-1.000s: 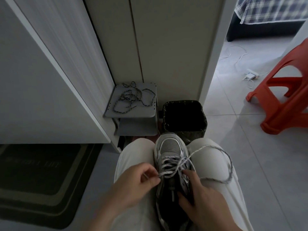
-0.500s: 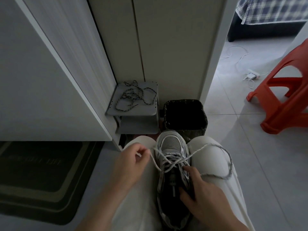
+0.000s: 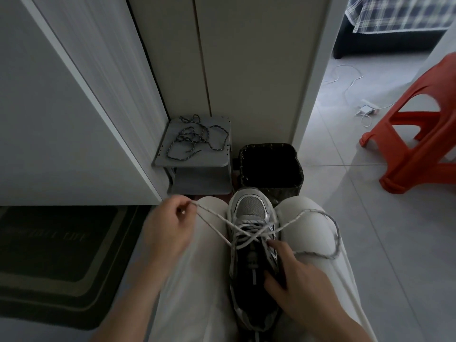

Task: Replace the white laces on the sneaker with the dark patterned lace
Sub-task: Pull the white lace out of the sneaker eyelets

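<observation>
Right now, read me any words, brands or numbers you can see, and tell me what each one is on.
"LIFE": the last word of one faint line of lettering on the dark doormat. The word before it is too dim to read.
Sneaker: the small tab on the tongue is too dark to read, and no brand is legible.
No other text shows.

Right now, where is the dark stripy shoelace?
In the head view, the dark patterned lace lies tangled on top of the small grey shelf, left of centre, just left of the black bin.
</observation>
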Motion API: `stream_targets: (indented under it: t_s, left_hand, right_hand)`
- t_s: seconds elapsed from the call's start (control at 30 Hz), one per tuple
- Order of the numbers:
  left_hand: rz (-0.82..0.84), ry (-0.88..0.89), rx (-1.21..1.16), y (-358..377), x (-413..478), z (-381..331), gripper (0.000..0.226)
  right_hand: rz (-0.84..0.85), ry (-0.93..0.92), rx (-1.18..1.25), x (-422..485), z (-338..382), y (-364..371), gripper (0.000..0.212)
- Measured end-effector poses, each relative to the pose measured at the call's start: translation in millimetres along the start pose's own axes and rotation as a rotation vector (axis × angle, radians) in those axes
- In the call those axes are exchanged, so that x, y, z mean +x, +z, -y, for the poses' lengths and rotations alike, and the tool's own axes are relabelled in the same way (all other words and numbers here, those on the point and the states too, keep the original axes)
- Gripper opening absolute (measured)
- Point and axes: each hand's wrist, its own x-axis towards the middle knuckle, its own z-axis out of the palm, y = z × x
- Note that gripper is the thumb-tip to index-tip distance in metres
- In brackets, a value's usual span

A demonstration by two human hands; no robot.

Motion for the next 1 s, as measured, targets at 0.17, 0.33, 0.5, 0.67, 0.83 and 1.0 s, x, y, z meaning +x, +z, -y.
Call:
stream_targets:
  t_s: [0.17, 0.33, 0.5, 0.67, 0.83, 1.0]
  left_hand:
    - [0.162, -0.058, 0.049, 5.1, -3.5, 4.5, 0.018]
    - [0.429, -0.020, -0.084, 30.0, -42.6, -2.0, 0.033]
    - [0.294, 0.051, -0.078, 37.0, -46.9, -11.3, 0.029]
    - [0.032, -0.117, -0.007, 8.2, -8.0, 10.2, 0.014]
    - [0.222, -0.221, -0.094, -0.9, -3.7, 18.4, 0.028]
    - [0.465, -0.126, -0.254, 27.4, -45.6, -4.9, 0.025]
  right_hand:
    - [-0.014, 0.013, -0.023, -0.9, -1.5, 2.1, 0.063]
    - [-0.011, 0.013, -0.030, -0.9, -2.2, 3.8, 0.063]
    - [-0.007, 0.006, -0.020, 0.6, -2.7, 2.9, 0.060]
    - [-0.020, 0.010, -0.019, -0.9, -1.9, 3.2, 0.058]
    - [-0.025, 0.020, -0.007, -1.9, -2.4, 5.0, 0.061]
    - [-0.004, 0.022, 0.007, -2.0, -2.5, 4.5, 0.061]
